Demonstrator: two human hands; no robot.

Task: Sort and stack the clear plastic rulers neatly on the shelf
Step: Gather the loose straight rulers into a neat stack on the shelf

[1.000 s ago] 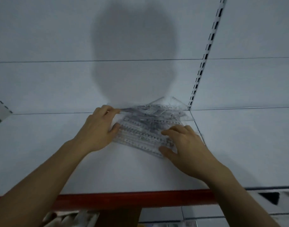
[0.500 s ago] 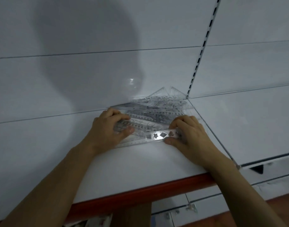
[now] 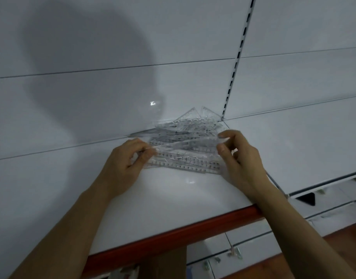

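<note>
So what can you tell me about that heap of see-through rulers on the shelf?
The pile of clear plastic rulers lies on the white shelf, pushed back near the rear wall beside the slotted upright. It is a loose, crisscrossed heap: straight rulers with printed numbers at the front, triangular set squares poking up behind. The left hand pinches its left end, and the right hand pinches the right end.

White panelled back wall (image 3: 112,91) carries a round shadow (image 3: 86,57). A slotted upright (image 3: 236,57) splits it. Reddish-brown floor (image 3: 344,236) shows at lower right.
</note>
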